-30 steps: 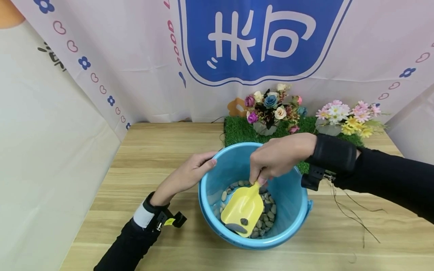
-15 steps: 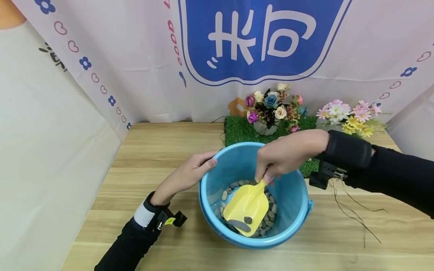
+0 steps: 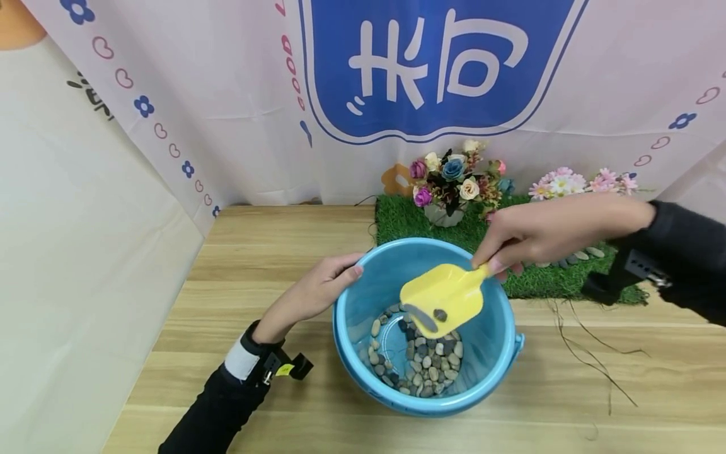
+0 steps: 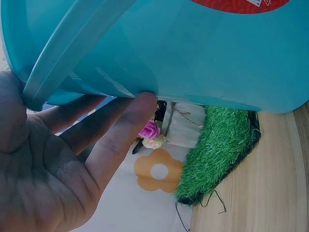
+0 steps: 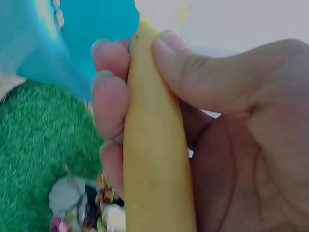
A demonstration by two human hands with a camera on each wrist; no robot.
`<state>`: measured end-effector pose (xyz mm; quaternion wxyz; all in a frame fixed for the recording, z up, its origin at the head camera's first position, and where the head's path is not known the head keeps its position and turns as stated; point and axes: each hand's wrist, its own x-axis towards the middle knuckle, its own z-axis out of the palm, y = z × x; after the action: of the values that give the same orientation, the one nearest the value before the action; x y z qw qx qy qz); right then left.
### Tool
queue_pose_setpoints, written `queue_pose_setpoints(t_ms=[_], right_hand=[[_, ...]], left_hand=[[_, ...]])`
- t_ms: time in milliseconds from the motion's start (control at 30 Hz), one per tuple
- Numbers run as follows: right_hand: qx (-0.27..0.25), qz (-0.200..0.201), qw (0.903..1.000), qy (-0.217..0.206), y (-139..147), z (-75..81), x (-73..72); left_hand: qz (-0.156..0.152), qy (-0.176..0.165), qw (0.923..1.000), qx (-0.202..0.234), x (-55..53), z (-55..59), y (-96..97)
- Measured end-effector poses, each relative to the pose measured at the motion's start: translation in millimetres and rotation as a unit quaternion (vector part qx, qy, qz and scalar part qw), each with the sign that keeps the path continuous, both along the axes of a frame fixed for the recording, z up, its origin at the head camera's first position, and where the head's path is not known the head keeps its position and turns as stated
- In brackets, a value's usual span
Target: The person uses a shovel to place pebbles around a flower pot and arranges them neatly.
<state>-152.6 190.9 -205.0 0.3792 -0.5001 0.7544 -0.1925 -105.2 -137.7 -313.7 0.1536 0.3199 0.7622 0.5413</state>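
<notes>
In the head view my right hand [image 3: 527, 236] grips the handle of a yellow scoop [image 3: 445, 296], holding it over the right part of a blue bucket [image 3: 346, 353]. Two stones, a long grey one [image 3: 421, 317] and a small dark one [image 3: 440, 314], lie in its blade. The right wrist view shows thumb and fingers wrapped about the yellow handle [image 5: 154, 145]. At the bucket's left rim, my left hand [image 3: 309, 290] holds on, thumb over the rim and fingers along the outer wall. Several pebbles [image 3: 431, 366] lie on the bucket's bottom, with a bare patch to their left.
Behind the bucket, artificial grass [image 3: 397, 217] bears a pot of mixed flowers [image 3: 454, 180] and pink-white flowers [image 3: 561, 184], partly hidden by my right arm. A few stones [image 3: 587, 254] show on it. Loose strands [image 3: 595, 362] lie on the wooden table [image 3: 272, 246].
My right hand has lifted the scoop with its two stones up and to the right, off the bucket's bottom, uncovering more pebbles. My left hand has stayed at the rim.
</notes>
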Motion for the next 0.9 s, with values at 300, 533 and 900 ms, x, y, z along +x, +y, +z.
queue_pose_setpoints(t_ms=[300,533,900], right_hand=[[-0.044,-0.086,0.9935,0.059,67,-7.6,-8.2],[-0.051,-0.137,0.9859,0.081,116,-31.2,-19.6],[-0.015,-0.225,0.9728,0.053,149,-93.0,-27.1]], left_hand=[[-0.011,-0.003,0.9999,0.006,0.1,-0.3,-0.4],[-0.011,-0.005,0.9999,0.008,0.1,0.7,-0.3],[-0.014,0.003,0.9999,0.007,0.3,0.9,0.7]])
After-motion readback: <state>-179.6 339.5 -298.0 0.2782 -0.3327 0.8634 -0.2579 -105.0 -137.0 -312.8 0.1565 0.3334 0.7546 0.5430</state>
